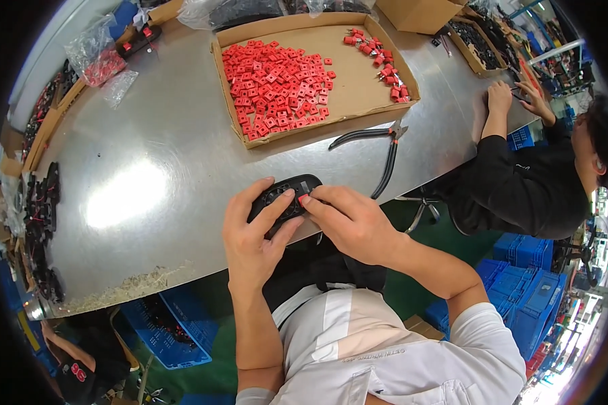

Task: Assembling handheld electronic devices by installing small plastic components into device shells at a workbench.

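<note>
Near the table's front edge, my left hand [255,226] grips a black oval plastic housing [292,185] with a round grille, thumb across its face. My right hand [348,219] pinches a small red piece [304,200] against the right end of the housing; the fingers partly cover it. Beyond my hands lies a shallow cardboard tray [348,121]. A heap of small square red plastic pieces [273,84] fills its left side, and several red parts with metal pins [378,57] lie along its right. Black-handled cutting pliers [390,152] rest on the table beside the tray.
The metal table [175,142] curves around to the left, where black parts [42,229] line its rim. Plastic bags of red pieces [101,64] sit at back left. A co-worker [534,169] sits at right, near blue crates [523,290]. A blue bin [172,327] stands below the table.
</note>
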